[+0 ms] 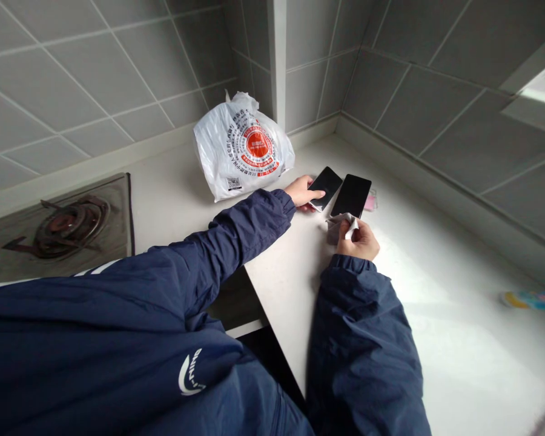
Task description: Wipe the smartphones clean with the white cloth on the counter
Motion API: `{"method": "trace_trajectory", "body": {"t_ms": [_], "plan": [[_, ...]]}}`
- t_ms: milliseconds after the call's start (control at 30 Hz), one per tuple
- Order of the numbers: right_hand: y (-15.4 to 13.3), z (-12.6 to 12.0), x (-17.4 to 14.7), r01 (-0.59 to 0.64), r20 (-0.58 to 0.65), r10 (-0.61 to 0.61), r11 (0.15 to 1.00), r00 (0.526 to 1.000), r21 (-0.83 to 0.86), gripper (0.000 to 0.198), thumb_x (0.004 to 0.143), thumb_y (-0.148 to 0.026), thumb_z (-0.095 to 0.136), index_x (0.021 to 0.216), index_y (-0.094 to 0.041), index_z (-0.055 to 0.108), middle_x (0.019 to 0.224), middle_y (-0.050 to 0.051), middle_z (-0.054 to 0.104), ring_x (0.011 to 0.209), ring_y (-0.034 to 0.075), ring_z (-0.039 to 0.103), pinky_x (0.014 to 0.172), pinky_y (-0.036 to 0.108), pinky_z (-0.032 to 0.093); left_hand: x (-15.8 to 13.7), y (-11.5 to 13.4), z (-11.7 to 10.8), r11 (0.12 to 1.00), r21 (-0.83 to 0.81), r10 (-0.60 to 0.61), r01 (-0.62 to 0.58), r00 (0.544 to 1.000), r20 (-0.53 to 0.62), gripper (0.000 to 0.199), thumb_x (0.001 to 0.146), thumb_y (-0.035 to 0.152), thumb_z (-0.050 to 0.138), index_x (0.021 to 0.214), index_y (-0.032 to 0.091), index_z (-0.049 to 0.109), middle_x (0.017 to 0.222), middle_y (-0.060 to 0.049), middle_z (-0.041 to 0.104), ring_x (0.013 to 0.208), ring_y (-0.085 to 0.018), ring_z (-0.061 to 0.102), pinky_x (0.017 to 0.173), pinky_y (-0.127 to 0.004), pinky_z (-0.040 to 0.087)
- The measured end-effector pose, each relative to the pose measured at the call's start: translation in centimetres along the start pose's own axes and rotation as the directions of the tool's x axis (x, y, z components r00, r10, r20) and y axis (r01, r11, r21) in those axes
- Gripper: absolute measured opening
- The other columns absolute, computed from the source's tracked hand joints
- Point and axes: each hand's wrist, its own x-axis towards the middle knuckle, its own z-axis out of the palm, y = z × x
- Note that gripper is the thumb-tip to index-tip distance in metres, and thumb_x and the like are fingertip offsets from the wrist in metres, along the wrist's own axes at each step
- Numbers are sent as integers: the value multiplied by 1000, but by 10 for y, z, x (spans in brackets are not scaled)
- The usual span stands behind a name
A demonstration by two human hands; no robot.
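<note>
My left hand [303, 193] is closed around the lower left edge of a black-screened smartphone [327, 184], its thumb lying on the glass. Something white shows at that phone's bottom end. In my right hand [361, 241] a crumpled white tissue [340, 226] is pinched between thumb and fingers. The tissue is at the lower end of a second black smartphone [352, 195], which lies on the counter right beside the first. Whether the tissue touches that phone's screen I cannot tell. A small pink item [370, 202] peeks out from behind the second phone's right edge.
The white countertop [272, 254] runs into a grey-tiled corner. A white plastic bag [236, 142] with red print stands behind my left hand. At the left is a gas stove [68, 221]. A colourful bottle-like object [531, 300] lies at the far right, blurred.
</note>
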Motion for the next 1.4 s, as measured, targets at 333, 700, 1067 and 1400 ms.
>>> {"method": "trace_trajectory", "body": {"t_ms": [333,700,1067,1400], "plan": [[-11,-3,0,-19,-56,17,999,998,-30,44,89,-52,63,104,-14,79,88,7,76,76,18,70,67,27,54,-68,-17,11,737,-673,314,61,851,421,68,78,30,73,140,25,45,132,-17,68,95,-33,76,52,-30,60],[-2,-5,6,70,-236,-79,996,969,-46,40,91,-53,61,98,-18,81,94,7,77,86,22,72,80,36,57,-56,-37,24,638,-726,345,258,747,568,74,87,31,60,154,36,29,136,-18,65,94,-35,76,55,-43,63],[-5,0,-10,726,198,-706,609,680,-321,32,91,-29,61,120,-24,74,135,12,65,129,30,58,104,46,52,-60,-32,41,422,-859,212,290,890,404,62,106,53,24,145,17,57,114,-13,75,103,-24,74,99,-38,54],[-19,20,-46,698,350,-614,532,708,-478,48,97,-45,55,143,-31,58,162,16,39,153,39,30,116,61,29,-73,-7,29,310,-876,137,370,894,426,75,105,61,17,147,12,54,125,-18,71,115,-27,70,109,-44,47]]}}
